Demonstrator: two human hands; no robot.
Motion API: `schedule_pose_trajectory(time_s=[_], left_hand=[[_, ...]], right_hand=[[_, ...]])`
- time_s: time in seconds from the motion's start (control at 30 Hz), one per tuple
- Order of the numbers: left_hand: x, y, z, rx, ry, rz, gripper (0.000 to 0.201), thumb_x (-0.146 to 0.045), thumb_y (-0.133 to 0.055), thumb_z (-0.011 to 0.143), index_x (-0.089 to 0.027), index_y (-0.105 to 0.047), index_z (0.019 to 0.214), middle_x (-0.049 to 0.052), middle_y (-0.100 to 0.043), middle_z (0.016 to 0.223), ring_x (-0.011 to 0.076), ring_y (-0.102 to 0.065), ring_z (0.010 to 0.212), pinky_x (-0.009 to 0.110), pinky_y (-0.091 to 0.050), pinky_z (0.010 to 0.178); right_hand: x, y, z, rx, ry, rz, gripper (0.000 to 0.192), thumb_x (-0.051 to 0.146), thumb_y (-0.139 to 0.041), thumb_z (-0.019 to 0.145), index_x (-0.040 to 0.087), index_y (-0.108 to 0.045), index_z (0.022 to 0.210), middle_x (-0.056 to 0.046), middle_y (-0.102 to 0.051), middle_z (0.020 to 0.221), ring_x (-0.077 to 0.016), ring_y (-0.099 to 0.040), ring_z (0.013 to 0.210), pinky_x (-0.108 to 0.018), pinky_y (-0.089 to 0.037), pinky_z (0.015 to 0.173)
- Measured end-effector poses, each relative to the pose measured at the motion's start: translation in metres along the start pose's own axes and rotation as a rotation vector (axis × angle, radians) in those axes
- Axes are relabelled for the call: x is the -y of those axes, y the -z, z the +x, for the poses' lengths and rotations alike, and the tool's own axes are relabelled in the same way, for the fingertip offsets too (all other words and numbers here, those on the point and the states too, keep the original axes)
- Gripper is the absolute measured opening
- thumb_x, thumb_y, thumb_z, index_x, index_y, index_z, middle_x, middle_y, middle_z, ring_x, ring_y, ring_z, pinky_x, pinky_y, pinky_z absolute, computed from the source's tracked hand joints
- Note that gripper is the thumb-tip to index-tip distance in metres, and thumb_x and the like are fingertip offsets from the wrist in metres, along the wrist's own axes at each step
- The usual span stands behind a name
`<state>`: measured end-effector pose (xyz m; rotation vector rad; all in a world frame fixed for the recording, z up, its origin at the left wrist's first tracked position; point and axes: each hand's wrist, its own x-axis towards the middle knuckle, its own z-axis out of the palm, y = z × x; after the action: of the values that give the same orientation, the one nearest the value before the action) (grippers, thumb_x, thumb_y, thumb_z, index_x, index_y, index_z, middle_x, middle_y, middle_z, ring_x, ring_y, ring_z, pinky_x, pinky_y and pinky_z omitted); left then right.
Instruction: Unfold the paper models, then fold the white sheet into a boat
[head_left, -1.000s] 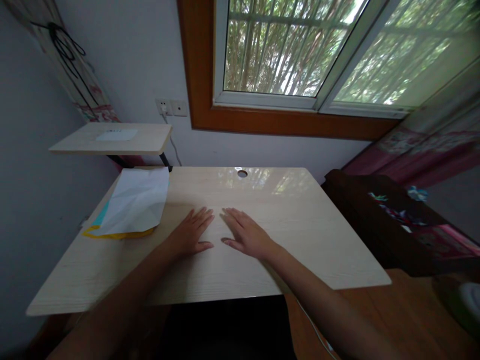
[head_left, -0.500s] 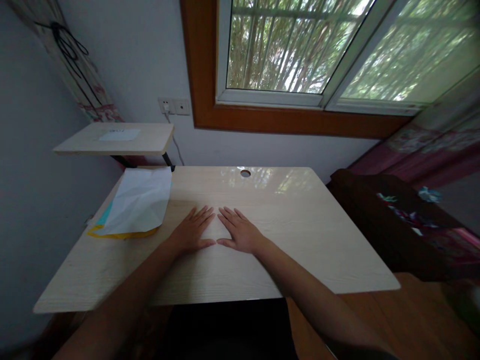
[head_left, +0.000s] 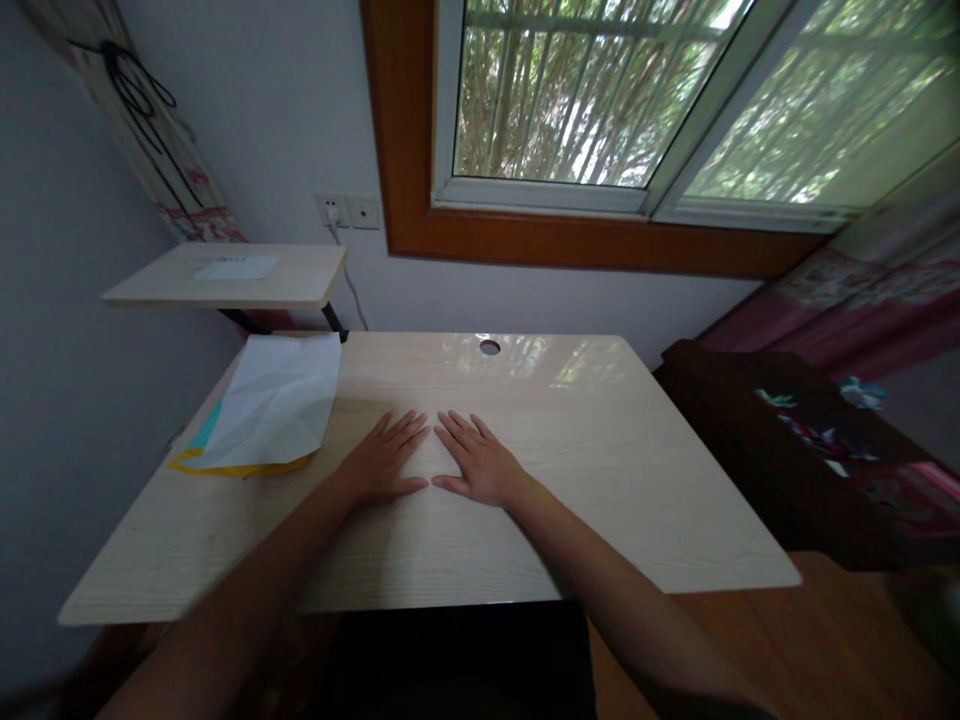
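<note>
My left hand (head_left: 382, 460) lies palm down on the pale wood-grain desk (head_left: 600, 480), fingers stretched out and thumb pointing right. Beside it my right hand (head_left: 480, 462) rests flat in the mirrored pose, with a narrow gap between the two sets of fingertips. Neither hand holds anything. To the left of my left hand, and apart from it, is a creased white sheet of paper (head_left: 274, 400). Yellow (head_left: 240, 470) and turquoise (head_left: 206, 428) sheets peek out from under its near and left edges.
A raised shelf (head_left: 300, 278) with a paper slip (head_left: 236, 267) stands at the desk's back left. Near the back edge is a round cable hole (head_left: 490, 347). A wall socket (head_left: 349, 212) and window are behind. Dark brown furniture (head_left: 750, 430) with small items stands at the right.
The view has shifted very slightly. Both hands stay flat in the same place on the desk, and the papers have not moved.
</note>
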<state>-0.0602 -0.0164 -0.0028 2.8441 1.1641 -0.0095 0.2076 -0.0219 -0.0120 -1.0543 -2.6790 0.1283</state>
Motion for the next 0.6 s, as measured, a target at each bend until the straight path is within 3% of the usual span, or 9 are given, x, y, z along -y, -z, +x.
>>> schedule_pose_trajectory(time_s=[0.6], left_hand=[[-0.0024, -0.0001, -0.0005, -0.018, 0.004, 0.002, 0.089, -0.072, -0.038, 0.094, -0.018, -0.018, 0.163, 0.012, -0.016, 0.17, 0.0277, -0.009, 0.159, 0.05, 0.001, 0.127]], right_hand=[[0.0003, 0.0, 0.0007, 0.016, -0.004, 0.0, 0.091, 0.071, -0.049, 0.093, 0.019, -0.022, 0.162, -0.013, -0.025, 0.167, -0.0315, -0.018, 0.157, -0.059, -0.018, 0.126]])
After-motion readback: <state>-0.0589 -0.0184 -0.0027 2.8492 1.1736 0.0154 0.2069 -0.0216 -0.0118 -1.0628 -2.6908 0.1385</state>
